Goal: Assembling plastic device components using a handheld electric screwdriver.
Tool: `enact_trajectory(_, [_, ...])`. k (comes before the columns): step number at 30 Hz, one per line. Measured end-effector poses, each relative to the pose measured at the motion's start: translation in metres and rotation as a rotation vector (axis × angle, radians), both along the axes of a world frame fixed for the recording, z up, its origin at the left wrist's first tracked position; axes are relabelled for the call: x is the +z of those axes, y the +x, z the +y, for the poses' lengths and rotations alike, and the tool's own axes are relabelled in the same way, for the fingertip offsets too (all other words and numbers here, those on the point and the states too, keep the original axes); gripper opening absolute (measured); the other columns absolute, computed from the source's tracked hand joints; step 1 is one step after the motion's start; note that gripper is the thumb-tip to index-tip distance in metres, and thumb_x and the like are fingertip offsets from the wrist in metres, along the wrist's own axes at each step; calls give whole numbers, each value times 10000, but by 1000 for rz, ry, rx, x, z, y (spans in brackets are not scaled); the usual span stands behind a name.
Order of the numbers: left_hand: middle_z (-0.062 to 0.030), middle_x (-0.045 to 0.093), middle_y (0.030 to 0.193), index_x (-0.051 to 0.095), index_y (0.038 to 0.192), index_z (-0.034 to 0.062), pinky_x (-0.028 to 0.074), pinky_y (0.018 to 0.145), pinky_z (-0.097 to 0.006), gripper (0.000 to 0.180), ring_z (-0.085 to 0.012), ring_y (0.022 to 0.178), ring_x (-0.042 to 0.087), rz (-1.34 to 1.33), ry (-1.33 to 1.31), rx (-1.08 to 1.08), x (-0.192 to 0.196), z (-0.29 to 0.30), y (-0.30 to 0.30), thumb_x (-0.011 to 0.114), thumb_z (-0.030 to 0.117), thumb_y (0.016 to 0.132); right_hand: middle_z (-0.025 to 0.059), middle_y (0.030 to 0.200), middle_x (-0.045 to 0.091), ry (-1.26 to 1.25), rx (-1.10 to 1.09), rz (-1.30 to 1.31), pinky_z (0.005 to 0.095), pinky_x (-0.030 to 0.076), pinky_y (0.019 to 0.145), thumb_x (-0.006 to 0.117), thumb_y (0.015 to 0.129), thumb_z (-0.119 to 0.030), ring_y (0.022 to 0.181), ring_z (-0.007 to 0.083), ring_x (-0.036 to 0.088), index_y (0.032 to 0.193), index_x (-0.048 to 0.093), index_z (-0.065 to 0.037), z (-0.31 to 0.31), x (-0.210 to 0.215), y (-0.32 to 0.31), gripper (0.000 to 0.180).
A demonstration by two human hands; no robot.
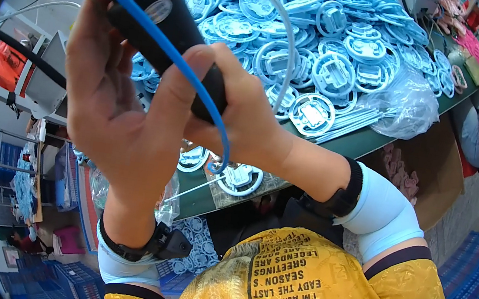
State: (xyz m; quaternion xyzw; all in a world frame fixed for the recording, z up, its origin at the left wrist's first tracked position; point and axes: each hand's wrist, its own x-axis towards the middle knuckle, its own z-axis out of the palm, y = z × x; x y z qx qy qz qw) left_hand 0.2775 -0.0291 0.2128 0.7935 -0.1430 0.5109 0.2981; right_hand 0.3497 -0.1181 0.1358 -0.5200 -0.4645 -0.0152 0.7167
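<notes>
Gripping black tool [165, 23], both hands

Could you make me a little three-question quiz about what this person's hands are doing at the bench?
1. True or false: both the left hand and the right hand hold the black tool.
2. What colour is the hose running along the tool?
3. The pile of ring parts on the green table is: A red, B blue and white, C black.

Key: 1 true; 2 blue; 3 B.
</notes>
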Motion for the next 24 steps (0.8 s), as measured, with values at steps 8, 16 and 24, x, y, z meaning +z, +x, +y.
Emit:
enact_trajectory(8, [-188, 648, 1212, 470, 1391, -19, 527, 953, -337, 629, -272, 1088, 671, -57, 24, 102, -3, -1, -7, 773, 117, 857, 206, 827, 630, 27, -9, -66, 434, 536, 637, 739, 730, -60, 779, 435, 671, 1147, 432, -42, -3, 4, -6, 518])
enact_trajectory(16, [-176, 645, 1226, 476, 1389, -14, 510, 976, -332, 628, -279, 1125, 652, -42, 64, 101, 1, 2, -10, 777, 130, 856, 205, 831, 627, 23, -21, -76, 442, 534, 638, 724, 733, -54, 778, 434, 668, 1168, 436, -41, -1, 5, -8, 521])
enact_trajectory(24, [-207, 584, 1236, 454, 1354, -7, 540, 852, -400, 455, -336, 1036, 640, -64, 331, 171, -20, 20, -46, 586, 173, 958, 66, 726, 595, 15, -100, -33, 301, 489, 607, 731, 755, -90, 625, 160, 605, 1132, 473, -48, 0, -1, 2, 459])
